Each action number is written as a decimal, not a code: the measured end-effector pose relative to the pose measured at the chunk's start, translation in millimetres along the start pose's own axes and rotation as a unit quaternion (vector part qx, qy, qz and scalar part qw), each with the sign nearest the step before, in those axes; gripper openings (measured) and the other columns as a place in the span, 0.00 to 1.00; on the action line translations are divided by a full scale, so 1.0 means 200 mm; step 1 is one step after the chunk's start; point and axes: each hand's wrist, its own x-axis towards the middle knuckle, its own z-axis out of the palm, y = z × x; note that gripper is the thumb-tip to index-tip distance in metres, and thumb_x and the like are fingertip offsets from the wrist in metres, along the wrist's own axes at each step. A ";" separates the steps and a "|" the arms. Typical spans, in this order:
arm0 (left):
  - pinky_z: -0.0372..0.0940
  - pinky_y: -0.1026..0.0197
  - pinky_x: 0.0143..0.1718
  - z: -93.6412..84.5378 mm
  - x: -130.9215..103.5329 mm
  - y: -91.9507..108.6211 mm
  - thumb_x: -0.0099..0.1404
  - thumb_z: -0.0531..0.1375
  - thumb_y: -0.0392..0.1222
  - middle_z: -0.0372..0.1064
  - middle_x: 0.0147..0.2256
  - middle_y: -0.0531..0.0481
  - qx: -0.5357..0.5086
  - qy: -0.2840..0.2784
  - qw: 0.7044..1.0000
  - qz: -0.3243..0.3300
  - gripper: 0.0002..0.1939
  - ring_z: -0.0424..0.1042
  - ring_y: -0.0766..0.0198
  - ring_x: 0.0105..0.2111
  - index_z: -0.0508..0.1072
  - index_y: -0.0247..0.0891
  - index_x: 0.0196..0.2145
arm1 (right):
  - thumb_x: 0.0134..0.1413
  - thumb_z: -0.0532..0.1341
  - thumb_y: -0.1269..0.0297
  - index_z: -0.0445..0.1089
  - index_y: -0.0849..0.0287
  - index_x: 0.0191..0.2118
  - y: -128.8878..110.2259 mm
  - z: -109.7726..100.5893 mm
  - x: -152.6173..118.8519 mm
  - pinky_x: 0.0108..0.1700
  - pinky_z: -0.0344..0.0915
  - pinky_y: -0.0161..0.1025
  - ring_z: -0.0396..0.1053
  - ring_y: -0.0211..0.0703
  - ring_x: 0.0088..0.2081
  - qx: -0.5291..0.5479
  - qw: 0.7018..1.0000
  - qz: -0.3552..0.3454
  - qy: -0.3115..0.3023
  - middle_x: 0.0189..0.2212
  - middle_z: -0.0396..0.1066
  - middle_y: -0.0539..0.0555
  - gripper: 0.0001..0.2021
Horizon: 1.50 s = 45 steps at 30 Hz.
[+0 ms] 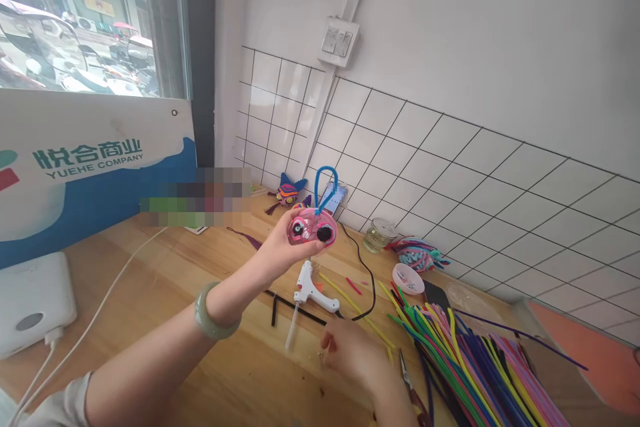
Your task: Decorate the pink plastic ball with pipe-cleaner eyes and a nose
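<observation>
My left hand (287, 243) is shut on a round pink ornament (313, 221), raised above the table. Two dark, pink-ringed eye-like spots show on its front, and a blue pipe-cleaner loop (326, 180) stands up from its top. Lower down, my right hand (350, 350) hovers over the table near a white hot glue gun (315, 293). Its fingers look curled but are blurred, and I cannot make out anything in them. A clear glue stick (293, 327) pokes out of the glue gun.
Many coloured pipe cleaners (475, 353) lie at the right, with pliers (406, 373) beside them. Farther back are a pink bowl (408, 278), a glass jar (380, 235) and small fuzzy figures (290, 190). A white power bank (37, 307) with a cable sits left.
</observation>
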 end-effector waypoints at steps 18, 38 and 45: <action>0.65 0.60 0.42 0.14 -0.09 -0.06 0.50 0.67 0.42 0.68 0.44 0.46 0.027 -0.082 0.995 -0.040 0.33 0.70 0.61 0.40 0.59 0.38 0.51 | 0.55 0.59 0.67 0.72 0.57 0.32 -0.14 -0.30 -0.12 0.39 0.68 0.38 0.72 0.41 0.35 0.180 0.875 -0.177 0.414 0.32 0.74 0.53 0.04; 0.66 0.61 0.40 0.19 -0.15 -0.14 0.53 0.66 0.38 0.66 0.46 0.46 -0.006 -0.137 0.990 -0.041 0.34 0.70 0.65 0.37 0.55 0.39 0.53 | 0.52 0.62 0.72 0.72 0.57 0.30 -0.15 -0.30 -0.13 0.37 0.67 0.32 0.72 0.37 0.34 0.207 0.868 -0.168 0.419 0.30 0.72 0.51 0.03; 0.66 0.61 0.40 0.20 -0.15 -0.13 0.52 0.66 0.37 0.67 0.43 0.48 -0.016 -0.126 0.991 -0.044 0.33 0.69 0.66 0.36 0.56 0.39 0.53 | 0.52 0.61 0.74 0.74 0.59 0.30 -0.16 -0.30 -0.13 0.33 0.68 0.31 0.71 0.37 0.31 0.179 0.859 -0.194 0.440 0.29 0.71 0.52 0.05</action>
